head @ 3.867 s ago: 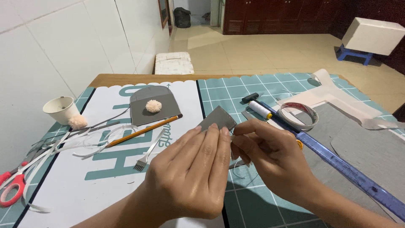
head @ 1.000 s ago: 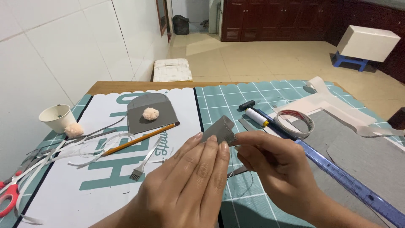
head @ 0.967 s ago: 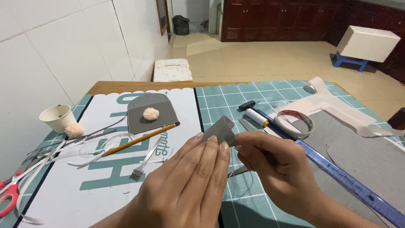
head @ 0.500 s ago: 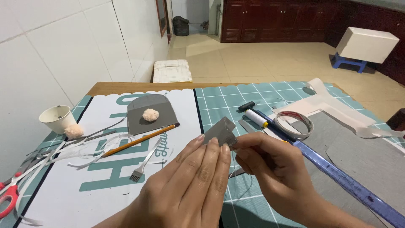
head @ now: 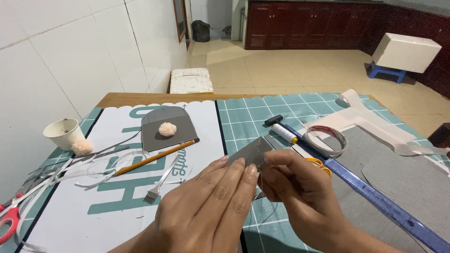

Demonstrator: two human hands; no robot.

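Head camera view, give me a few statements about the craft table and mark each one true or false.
1. Both hands hold the small grey felt piece. True: the left hand and right hand meet on it.
2. The pencil lies on the white printed sheet. True.
3. The pompom sits inside the paper cup. False: it rests on a larger grey felt shape; another pompom lies beside the cup.
4. The blue ruler is left of the hands. False: it runs along the right side.
5. The red-handled scissors are in the right hand. False: they lie at the far left edge.
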